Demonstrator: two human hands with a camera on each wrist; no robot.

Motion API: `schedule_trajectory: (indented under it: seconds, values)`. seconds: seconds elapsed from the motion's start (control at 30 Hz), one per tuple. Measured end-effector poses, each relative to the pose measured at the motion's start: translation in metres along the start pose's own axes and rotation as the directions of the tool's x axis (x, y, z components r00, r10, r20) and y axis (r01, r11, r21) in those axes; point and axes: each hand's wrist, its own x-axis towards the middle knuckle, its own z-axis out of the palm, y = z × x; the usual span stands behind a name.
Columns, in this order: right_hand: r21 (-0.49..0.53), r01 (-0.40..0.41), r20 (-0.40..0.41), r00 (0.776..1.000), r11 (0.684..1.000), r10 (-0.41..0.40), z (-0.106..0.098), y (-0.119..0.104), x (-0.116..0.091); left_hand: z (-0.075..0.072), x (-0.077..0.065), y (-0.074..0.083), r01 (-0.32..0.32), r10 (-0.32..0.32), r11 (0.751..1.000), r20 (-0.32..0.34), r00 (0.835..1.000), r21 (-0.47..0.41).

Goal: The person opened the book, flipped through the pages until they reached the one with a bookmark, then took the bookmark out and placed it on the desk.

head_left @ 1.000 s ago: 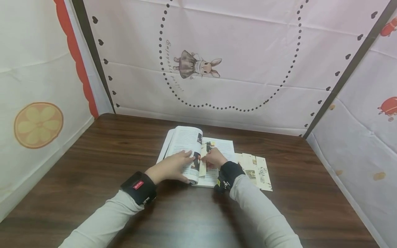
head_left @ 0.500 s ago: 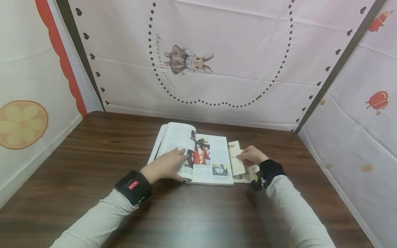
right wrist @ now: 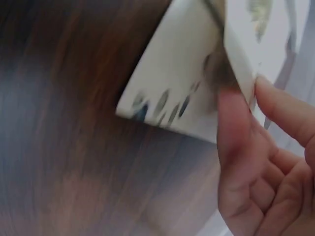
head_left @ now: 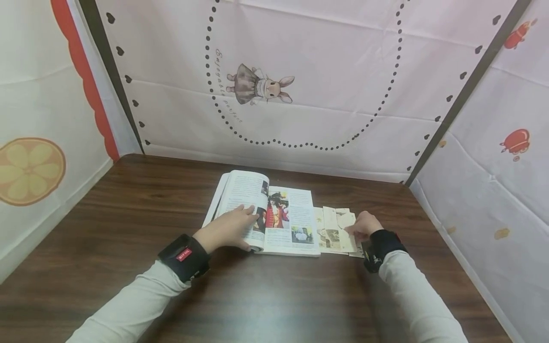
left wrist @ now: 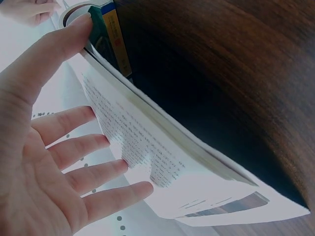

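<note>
An open book [head_left: 296, 205] lies on the table, its left-hand pages arched up. My left hand [head_left: 229, 227] rests on those pages with fairly straight, spread fingers. In the left wrist view the thumb presses the lower page edges near the fold, and the fingertips touch the printed page [left wrist: 133, 132]. To the right of the book, my right hand [head_left: 365, 225] pinches a cream paper bookmark [right wrist: 238, 59] between thumb and index finger. It overlaps several similar printed paper cards [head_left: 321, 238] beside the book. One card corner with small dark leaf prints [right wrist: 167, 98] shows below it.
The dark wooden table [head_left: 128, 238] surrounds the book. A printed cloth [head_left: 334, 85] hangs behind the table, with more cloth [head_left: 484, 166] along the right side and at the left.
My right hand has drawn the bookmark out from the book's fold and carried it right, over the other cards. The photo page is now uncovered. My left hand stays on the pages.
</note>
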Motion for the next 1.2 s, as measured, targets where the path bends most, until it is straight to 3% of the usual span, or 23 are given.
schedule_trajectory:
  seconds: [0.13,0.27,0.33,0.4,0.5,0.57,0.67,0.73,0.8,0.97,1.1,1.2]
  values:
    - [-0.173,0.002,-0.075,0.997,0.985,-0.015,0.005,-0.002,0.003,0.001,0.001,-0.001,0.006,-0.006,1.000,0.008,1.000,-0.008]
    - [-0.251,0.049,-0.124,0.989,0.967,-0.082,0.005,-0.006,0.003,0.000,0.002,-0.001,0.009,-0.009,1.000,0.008,1.000,-0.013]
    - [-0.257,0.111,-0.146,0.978,0.960,-0.152,0.005,-0.012,0.000,0.000,0.003,-0.001,0.015,-0.015,1.000,0.004,1.000,-0.016]
    - [-0.245,0.227,-0.138,0.954,0.943,-0.265,0.007,-0.020,-0.003,0.000,0.003,0.000,0.019,-0.019,1.000,0.002,1.000,-0.019]
    - [-0.217,0.404,-0.055,0.904,0.889,-0.424,0.016,-0.037,-0.012,0.000,0.003,0.002,0.024,-0.023,0.999,0.011,1.000,-0.030]
    - [-0.229,0.498,0.038,0.863,0.836,-0.504,0.026,-0.050,-0.019,0.000,0.002,0.002,0.016,-0.016,0.999,0.018,1.000,-0.028]
    - [-0.307,0.584,0.188,0.811,0.751,-0.554,0.039,-0.067,-0.031,0.000,0.000,0.003,0.022,-0.021,1.000,0.019,1.000,-0.022]
    - [-0.352,0.613,0.268,0.790,0.707,-0.551,0.046,-0.075,-0.037,0.000,-0.001,0.003,0.011,-0.011,1.000,0.005,1.000,-0.010]
    - [-0.391,0.615,0.315,0.789,0.685,-0.528,0.051,-0.080,-0.042,0.001,0.000,0.004,-0.002,0.002,1.000,-0.010,1.000,-0.008]
    - [-0.458,0.591,0.324,0.807,0.665,-0.494,0.057,-0.085,-0.044,0.005,0.001,0.007,-0.034,0.033,0.999,-0.032,0.999,-0.024]
    - [-0.454,0.608,0.340,0.794,0.651,-0.504,0.056,-0.085,-0.041,0.005,-0.002,0.010,-0.016,0.015,0.998,-0.013,1.000,-0.060]
    - [-0.437,0.612,0.352,0.791,0.660,-0.501,0.053,-0.087,-0.040,0.005,-0.002,0.012,-0.009,0.007,0.999,-0.026,1.000,-0.050]
